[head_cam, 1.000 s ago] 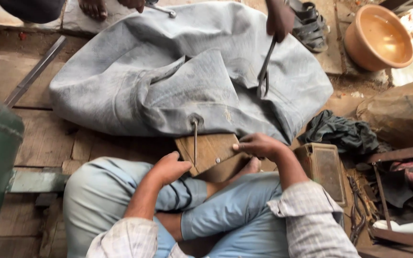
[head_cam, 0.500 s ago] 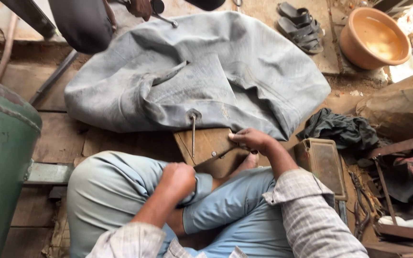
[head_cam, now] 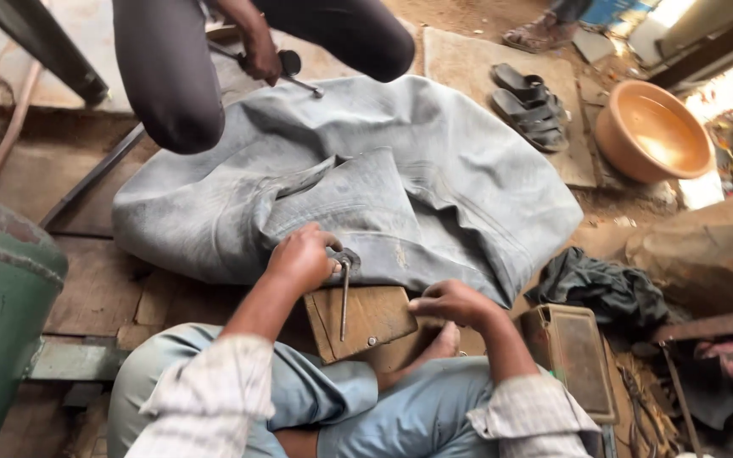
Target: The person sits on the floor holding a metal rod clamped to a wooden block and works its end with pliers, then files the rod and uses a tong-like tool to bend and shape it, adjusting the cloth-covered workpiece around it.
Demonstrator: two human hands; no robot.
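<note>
Head view: the left hand [head_cam: 301,257] is closed on the valve end of a grey rubber inner tube [head_cam: 358,187], whose metal valve stem [head_cam: 344,297] hangs over a wooden board [head_cam: 365,321]. The right hand [head_cam: 451,302], loosely curled and holding nothing, is rested beside the board. The stem could be bent or the rubber torn if pulled sideways. The tube looks dusty, deflated and crumpled, spread beyond the board.
</note>
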